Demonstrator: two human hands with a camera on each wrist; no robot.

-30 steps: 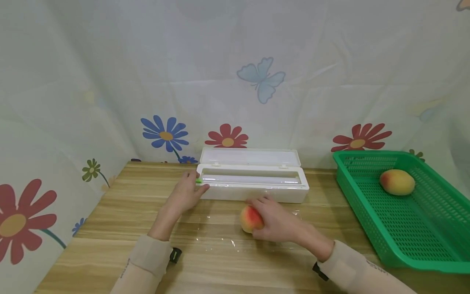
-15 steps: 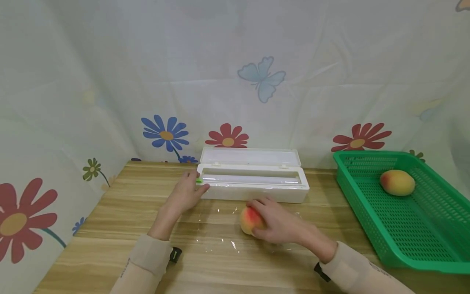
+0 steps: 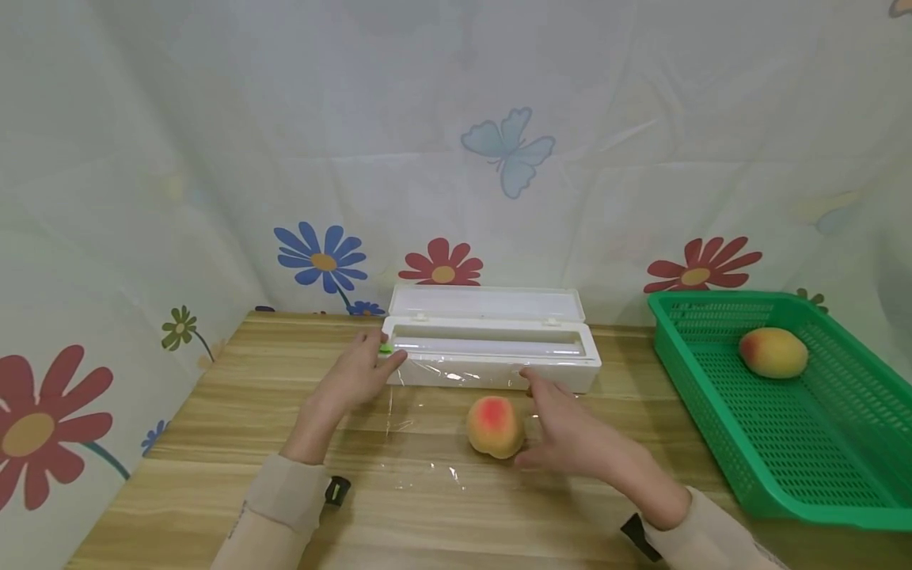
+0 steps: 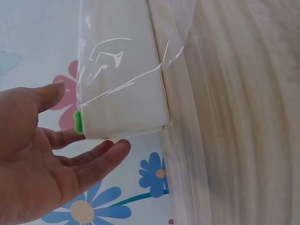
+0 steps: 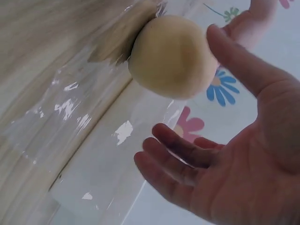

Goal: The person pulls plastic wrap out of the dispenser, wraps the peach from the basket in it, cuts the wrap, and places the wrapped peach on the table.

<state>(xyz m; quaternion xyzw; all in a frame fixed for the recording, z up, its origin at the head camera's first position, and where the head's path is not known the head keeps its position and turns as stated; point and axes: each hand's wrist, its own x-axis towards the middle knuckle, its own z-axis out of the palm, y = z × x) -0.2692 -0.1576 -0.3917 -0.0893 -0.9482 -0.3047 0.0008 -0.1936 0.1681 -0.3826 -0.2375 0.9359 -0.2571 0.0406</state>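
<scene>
A peach (image 3: 495, 427) with a red patch sits on clear plastic wrap (image 3: 427, 467) spread on the table. The wrap comes from a white cling-film dispenser box (image 3: 492, 374) whose lid (image 3: 488, 303) stands raised, showing the roll (image 3: 492, 347) inside. Just right of the peach is my right hand (image 3: 577, 431), its fingers spread and apart from the fruit; the right wrist view shows the same gap around the peach (image 5: 171, 58). My left hand (image 3: 352, 372) is at the box's left end, fingers loosely extended beside the green slider (image 4: 78, 123); whether they touch the box is unclear.
A green plastic basket (image 3: 701, 419) stands on the right with a yellow, red-ended fruit (image 3: 773, 353) in it. Behind the wooden table (image 3: 235, 380) hangs a flower-printed cloth (image 3: 606, 198).
My right hand has let go of the peach and drawn back to the right, fingers spreading. The wrap near the box's front now shows more creases. My left hand stays at the box's left end.
</scene>
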